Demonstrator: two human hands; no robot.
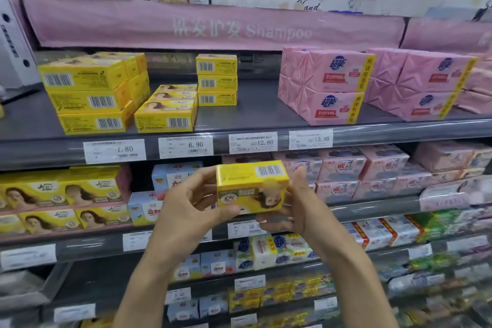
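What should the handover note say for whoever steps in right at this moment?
Left hand: grips the left end of the yellow box.
Right hand: grips its right end.
Box: held in the air, lower than the upper shelf, barcode face up, front print upside down.
Done: one box is in hand, resting on no shelf.
Left: probably setting it with the matching yellow stacks on the upper shelf, where bare space shows beside them.

Pink banner (213,28) reads "Shampoo"; price tags (185,147) below show 6.90, 12.80 and 13.90.
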